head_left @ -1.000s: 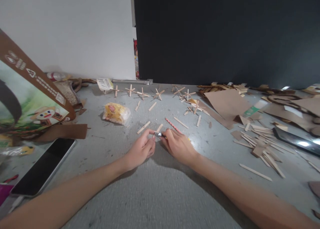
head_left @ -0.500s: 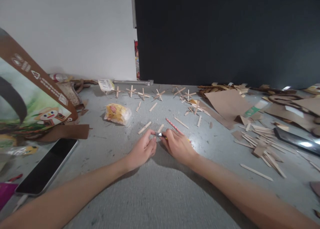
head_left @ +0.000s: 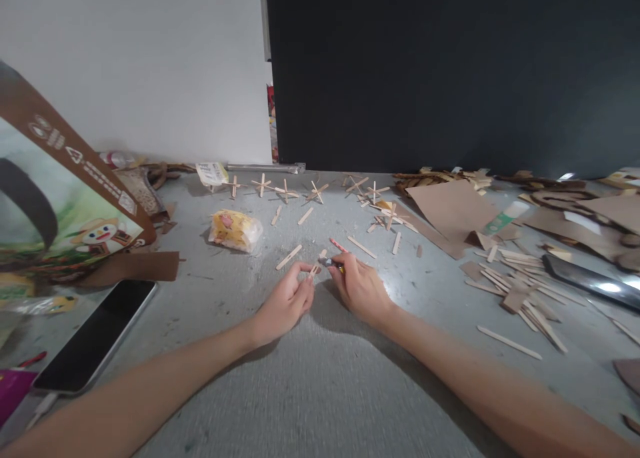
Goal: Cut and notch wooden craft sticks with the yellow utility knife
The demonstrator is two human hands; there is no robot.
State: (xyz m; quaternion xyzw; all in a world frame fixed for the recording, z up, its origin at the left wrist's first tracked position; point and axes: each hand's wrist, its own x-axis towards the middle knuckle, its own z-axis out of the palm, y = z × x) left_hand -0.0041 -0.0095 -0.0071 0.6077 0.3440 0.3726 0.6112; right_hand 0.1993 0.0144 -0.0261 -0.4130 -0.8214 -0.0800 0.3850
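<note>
My left hand (head_left: 286, 303) pinches a short piece of wooden craft stick (head_left: 315, 270) between thumb and fingers. Opposite it, my right hand (head_left: 364, 286) is closed around a small craft knife (head_left: 326, 262), whose blade end points left at the stick; a bit of yellow shows by the fingers. Whether blade and wood touch, I cannot tell. Just beyond the right fingers lies a red-and-white striped rod (head_left: 338, 245), partly hidden by that hand. A loose craft stick (head_left: 289, 257) rests ahead of my left hand, and another stick (head_left: 361, 247) beyond my right.
Several crossed-stick figures (head_left: 285, 191) stand along the back. A yellow packet (head_left: 234, 230) sits left of centre. At left are a phone (head_left: 95, 338) and a printed bag (head_left: 65, 178). Rightward lie piled sticks (head_left: 543, 318), cardboard (head_left: 445, 211), a glue stick (head_left: 507, 218) and a black device (head_left: 590, 281).
My right hand has shifted slightly right and turned, drawing the knife back from the left fingertips. The stick piece in my left hand now shows more clearly.
</note>
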